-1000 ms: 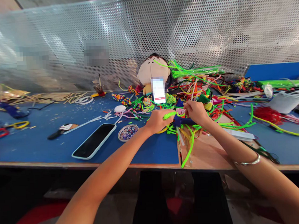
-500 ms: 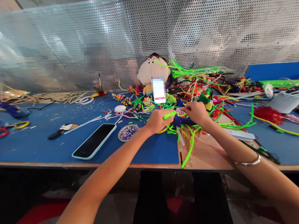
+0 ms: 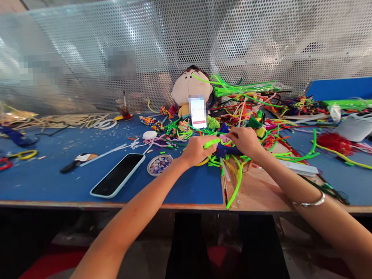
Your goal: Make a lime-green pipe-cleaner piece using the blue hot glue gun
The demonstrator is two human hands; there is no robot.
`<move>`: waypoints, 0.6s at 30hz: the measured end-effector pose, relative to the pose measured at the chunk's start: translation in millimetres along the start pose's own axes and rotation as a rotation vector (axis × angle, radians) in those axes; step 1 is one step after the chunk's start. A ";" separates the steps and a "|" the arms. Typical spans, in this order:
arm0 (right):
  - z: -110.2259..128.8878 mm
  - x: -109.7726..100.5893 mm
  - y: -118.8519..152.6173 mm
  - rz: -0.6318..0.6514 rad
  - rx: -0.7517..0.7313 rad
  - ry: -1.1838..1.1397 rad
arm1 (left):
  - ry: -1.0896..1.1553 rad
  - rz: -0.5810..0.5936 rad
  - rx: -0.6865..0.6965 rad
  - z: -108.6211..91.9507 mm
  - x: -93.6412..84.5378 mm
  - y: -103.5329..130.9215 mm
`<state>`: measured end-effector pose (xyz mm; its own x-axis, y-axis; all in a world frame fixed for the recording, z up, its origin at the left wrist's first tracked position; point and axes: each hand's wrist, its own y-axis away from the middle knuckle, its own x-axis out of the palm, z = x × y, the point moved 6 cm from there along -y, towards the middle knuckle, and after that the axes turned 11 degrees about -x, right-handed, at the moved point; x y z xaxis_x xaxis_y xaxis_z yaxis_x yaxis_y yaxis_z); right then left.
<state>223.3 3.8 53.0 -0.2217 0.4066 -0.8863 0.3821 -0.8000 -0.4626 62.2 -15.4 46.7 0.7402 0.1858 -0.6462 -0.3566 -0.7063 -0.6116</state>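
My left hand point(image 3: 198, 150) is closed round a bright green fuzzy pipe cleaner piece point(image 3: 211, 143), which pokes out past the thumb. Close beside it, my right hand point(image 3: 244, 140) pinches with its fingertips at a small pink bit point(image 3: 225, 138) between the hands; I cannot make out exactly how it is gripped. Below the hands lie a dark blue piece point(image 3: 228, 150) and cut green pipe cleaners point(image 3: 236, 186), one hanging towards the table's front edge. A silver bangle point(image 3: 310, 202) circles my right wrist.
A lit phone point(image 3: 198, 114) leans on a plush doll point(image 3: 190, 88) behind the hands. To the left are a dark-screened phone point(image 3: 118, 175), a round dish of beads point(image 3: 159, 164) and scissors point(image 3: 23, 155). Heaped pipe cleaners point(image 3: 245, 89) and a white glove point(image 3: 358, 126) lie rightward, before a perforated metal screen point(image 3: 157, 42).
Both hands stay at nearly the same spot, with only slight finger movement. The whole view has shifted very slightly.
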 end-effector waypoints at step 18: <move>2.8 -5.3 0.6 -0.076 0.033 -0.023 | -0.005 0.008 -0.005 0.6 0.2 0.2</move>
<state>222.1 -0.1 57.4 -0.2693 0.4570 -0.8477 0.3334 -0.7815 -0.5273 61.9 -15.1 46.2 0.7345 0.1835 -0.6534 -0.3598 -0.7110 -0.6042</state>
